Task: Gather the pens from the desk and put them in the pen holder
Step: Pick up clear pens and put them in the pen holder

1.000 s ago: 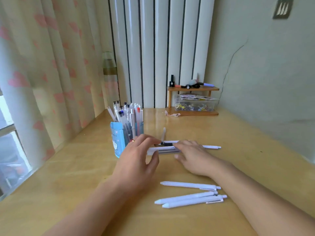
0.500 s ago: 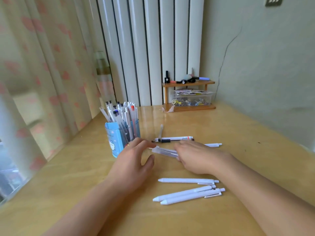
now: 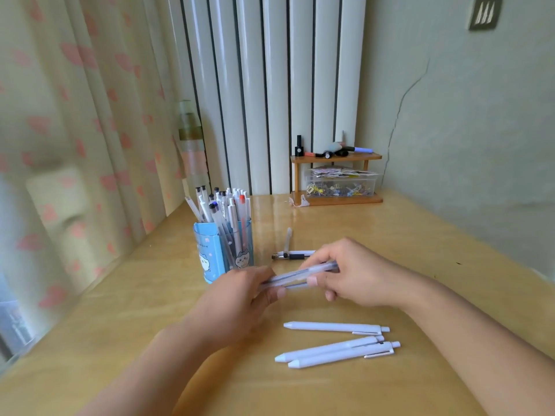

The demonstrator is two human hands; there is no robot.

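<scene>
A small bundle of translucent pens (image 3: 300, 276) is lifted just above the wooden desk (image 3: 420, 250), held at both ends. My left hand (image 3: 240, 298) grips its left end and my right hand (image 3: 357, 274) grips its right end. The blue pen holder (image 3: 222, 253) with a cartoon print stands just left of my hands, packed with several pens. Three white pens (image 3: 336, 345) lie side by side on the desk near me. A black-gripped pen (image 3: 292, 255) and a translucent pen cap or short pen (image 3: 288, 238) lie behind my right hand.
A small wooden shelf (image 3: 336, 178) at the back holds a clear box of small items and some markers. White vertical panels and a patterned curtain (image 3: 75, 145) stand behind and left. A green wall borders the desk on the right.
Both hands have closed on the translucent pens and raised them off the desk. A white pen that lay behind my right hand is now out of sight.
</scene>
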